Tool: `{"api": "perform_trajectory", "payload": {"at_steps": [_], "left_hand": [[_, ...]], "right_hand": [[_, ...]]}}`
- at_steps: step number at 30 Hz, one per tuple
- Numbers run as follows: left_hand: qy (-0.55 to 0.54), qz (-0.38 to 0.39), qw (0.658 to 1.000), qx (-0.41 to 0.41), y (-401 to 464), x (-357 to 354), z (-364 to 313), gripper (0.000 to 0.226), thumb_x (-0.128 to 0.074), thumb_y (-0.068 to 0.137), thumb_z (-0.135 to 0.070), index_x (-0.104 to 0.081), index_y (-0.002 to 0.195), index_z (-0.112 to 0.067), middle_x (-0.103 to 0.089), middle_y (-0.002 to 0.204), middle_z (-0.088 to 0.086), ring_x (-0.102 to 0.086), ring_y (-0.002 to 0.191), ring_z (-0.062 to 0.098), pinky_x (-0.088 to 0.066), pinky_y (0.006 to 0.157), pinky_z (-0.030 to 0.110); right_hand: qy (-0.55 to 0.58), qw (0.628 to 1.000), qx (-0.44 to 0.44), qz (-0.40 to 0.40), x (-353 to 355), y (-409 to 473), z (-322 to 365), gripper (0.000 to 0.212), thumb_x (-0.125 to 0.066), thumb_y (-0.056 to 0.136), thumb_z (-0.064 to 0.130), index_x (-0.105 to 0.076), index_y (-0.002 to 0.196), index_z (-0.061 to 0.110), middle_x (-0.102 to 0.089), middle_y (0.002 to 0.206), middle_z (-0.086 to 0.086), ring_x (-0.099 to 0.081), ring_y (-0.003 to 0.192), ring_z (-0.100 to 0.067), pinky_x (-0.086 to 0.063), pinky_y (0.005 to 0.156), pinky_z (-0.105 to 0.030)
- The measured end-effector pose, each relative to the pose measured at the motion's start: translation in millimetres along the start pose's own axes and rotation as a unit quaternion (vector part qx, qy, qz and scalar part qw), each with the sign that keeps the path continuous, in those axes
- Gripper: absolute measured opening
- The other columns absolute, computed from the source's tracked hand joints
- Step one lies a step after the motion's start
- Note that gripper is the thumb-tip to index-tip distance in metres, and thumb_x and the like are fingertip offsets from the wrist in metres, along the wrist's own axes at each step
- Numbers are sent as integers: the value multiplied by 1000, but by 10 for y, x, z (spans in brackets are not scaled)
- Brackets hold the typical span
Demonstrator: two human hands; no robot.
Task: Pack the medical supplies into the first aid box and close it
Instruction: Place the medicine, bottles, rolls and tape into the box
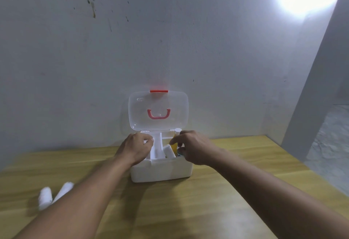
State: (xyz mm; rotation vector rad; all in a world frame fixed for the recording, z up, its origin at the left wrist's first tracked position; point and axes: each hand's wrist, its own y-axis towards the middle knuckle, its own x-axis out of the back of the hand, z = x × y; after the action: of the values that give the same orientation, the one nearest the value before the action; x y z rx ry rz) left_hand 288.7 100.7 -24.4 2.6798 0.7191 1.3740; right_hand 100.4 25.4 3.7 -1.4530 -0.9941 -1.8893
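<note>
The white first aid box (160, 172) stands on the wooden table by the wall. Its clear lid (136, 110), with a red handle and a red latch, is raised upright. Inside lie a white inner tray (156, 144), a white roll (169, 151) and a yellow bottle (174, 145) with a white cap. My left hand (135, 148) rests over the box's left side, fingers curled on the tray's edge. Over the right side, my right hand (192, 147) pinches the yellow bottle; a blue-green item (180, 153) shows under its fingers. Two white bandage rolls (45, 197) lie on the table at the left.
A stained grey wall rises right behind the box. The wooden table (226, 191) reaches to the right, where its edge drops to a pale floor (330, 144). A bright light glares at the top right.
</note>
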Motion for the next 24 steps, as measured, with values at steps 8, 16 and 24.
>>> {"api": "perform_trajectory", "payload": {"at_steps": [8,16,24], "left_hand": [[38,8,999,3,47,-46,69,31,-50,90,-23,-70,112,-14,-64,127,6,-57,119,24,-46,98,35],[55,4,998,3,59,-78,117,35,-49,90,-25,-65,121,-20,-60,134,0,-51,126,23,-43,104,37],[64,6,998,5,70,-111,125,34,-49,90,-28,-66,118,-20,-62,132,1,-51,124,25,-43,102,37]], "right_hand": [[-18,1000,9,5,-90,146,96,26,-68,86,15,-69,112,20,-71,102,-2,-64,91,-22,-46,67,-29],[-58,998,21,-2,-33,211,195,16,-64,88,13,-75,98,18,-74,94,-2,-53,69,-17,-33,54,-21],[-40,999,-27,-20,35,61,-39,14,-67,84,21,-78,92,23,-74,87,-5,-65,76,-27,-57,66,-36]]}}
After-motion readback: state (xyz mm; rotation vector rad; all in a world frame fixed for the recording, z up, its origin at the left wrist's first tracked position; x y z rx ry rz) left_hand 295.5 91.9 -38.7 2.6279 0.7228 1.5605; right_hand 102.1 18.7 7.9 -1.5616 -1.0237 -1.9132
